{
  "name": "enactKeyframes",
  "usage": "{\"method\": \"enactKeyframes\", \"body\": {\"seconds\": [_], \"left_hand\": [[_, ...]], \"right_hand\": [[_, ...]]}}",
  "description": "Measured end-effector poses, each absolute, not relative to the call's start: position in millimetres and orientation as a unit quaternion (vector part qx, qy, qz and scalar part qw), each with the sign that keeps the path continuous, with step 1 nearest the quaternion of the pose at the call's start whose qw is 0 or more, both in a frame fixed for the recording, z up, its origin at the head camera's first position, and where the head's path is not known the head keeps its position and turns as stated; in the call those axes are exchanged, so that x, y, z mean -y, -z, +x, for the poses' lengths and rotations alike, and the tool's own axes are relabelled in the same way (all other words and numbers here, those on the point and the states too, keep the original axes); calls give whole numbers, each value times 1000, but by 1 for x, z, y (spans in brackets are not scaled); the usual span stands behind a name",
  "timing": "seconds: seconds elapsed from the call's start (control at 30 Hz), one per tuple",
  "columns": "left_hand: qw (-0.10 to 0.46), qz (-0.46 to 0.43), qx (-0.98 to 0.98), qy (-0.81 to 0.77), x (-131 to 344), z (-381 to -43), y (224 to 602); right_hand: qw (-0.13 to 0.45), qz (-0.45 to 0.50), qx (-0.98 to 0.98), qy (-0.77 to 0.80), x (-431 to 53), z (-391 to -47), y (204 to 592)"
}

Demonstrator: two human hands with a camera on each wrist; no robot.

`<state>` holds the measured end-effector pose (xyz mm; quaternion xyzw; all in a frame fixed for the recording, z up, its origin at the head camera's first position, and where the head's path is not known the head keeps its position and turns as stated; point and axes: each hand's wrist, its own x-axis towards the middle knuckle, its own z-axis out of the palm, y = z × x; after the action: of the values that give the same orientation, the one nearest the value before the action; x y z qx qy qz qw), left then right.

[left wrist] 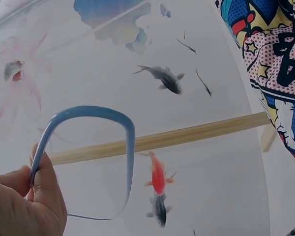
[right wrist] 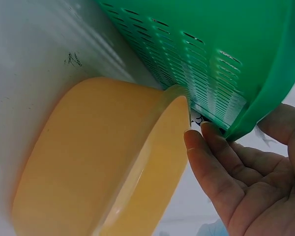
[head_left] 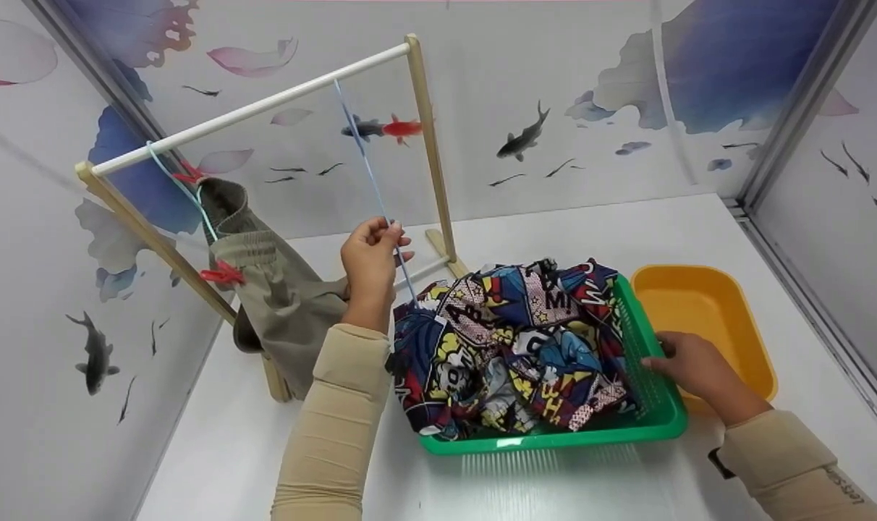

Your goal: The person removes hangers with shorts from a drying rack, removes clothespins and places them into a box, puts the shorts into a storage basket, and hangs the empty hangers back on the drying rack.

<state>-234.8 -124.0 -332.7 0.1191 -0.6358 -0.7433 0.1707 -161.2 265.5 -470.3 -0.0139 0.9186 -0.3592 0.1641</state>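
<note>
My left hand (head_left: 372, 264) pinches a thin blue hanger (head_left: 366, 163) between thumb and fingers. The hanger's top reaches the white bar, while its lower end runs down to the comic-print garment (head_left: 514, 340). In the left wrist view, the hanger (left wrist: 96, 112) shows as a rounded loop. That garment lies bunched in a green basket (head_left: 674, 427) and hangs over its left side. My right hand (head_left: 702, 369) holds the basket's right rim; the right wrist view shows the thumb on one side of the rim and the fingers (right wrist: 211, 172) on the other.
A wooden rack with a white bar (head_left: 250, 112) stands at the left. Khaki trousers (head_left: 272, 289) hang there from a pale hanger with red clips (head_left: 223, 273). A yellow basin (head_left: 706, 318) stands right beside the basket. Patterned walls enclose the white table (head_left: 554, 485).
</note>
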Motion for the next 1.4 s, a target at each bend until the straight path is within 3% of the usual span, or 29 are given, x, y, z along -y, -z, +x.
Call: {"method": "enactKeyframes", "body": {"seconds": [1.4], "left_hand": [[136, 173, 603, 767, 119, -285, 306]], "right_hand": [[145, -20, -921, 361, -268, -158, 474]]}}
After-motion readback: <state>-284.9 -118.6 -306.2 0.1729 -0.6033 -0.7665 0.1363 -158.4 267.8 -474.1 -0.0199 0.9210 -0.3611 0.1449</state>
